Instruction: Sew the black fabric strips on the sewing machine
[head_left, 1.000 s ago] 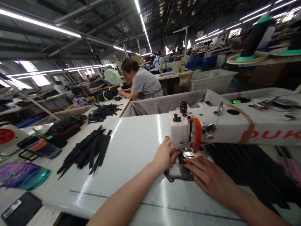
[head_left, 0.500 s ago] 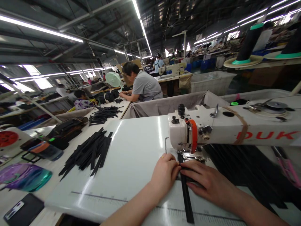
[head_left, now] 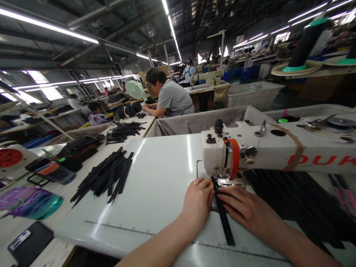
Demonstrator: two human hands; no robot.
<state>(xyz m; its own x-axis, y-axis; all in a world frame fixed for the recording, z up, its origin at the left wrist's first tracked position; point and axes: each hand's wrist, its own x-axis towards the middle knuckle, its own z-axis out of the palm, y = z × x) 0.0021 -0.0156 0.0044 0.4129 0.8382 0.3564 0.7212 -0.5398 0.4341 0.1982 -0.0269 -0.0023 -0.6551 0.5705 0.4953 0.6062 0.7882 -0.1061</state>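
A narrow black fabric strip (head_left: 224, 222) runs under the needle area of a white sewing machine (head_left: 211, 157), its tail lying loose toward me. My left hand (head_left: 198, 198) is closed at the strip's left edge, thumb and fingertips pinching it close to the presser foot (head_left: 224, 182). On the other side, my right hand (head_left: 246, 207) lies with fingers stretched out and slightly spread, fingertips touching the strip's right edge. Part of the strip between the hands is hidden by fingers. The needle cannot be made out.
A pile of black strips (head_left: 107, 172) lies on the left of the white table (head_left: 158, 178). More black strips (head_left: 289, 200) are under the machine arm, beside pink-handled scissors (head_left: 345, 193). A phone (head_left: 30, 243) and purple-teal bottle (head_left: 33, 202) are at left. A co-worker (head_left: 174, 94) sits ahead.
The strip has moved forward under the machine, its loose end now farther from me. My right fingertips have drawn slightly apart from the left hand. The view has shifted a little.
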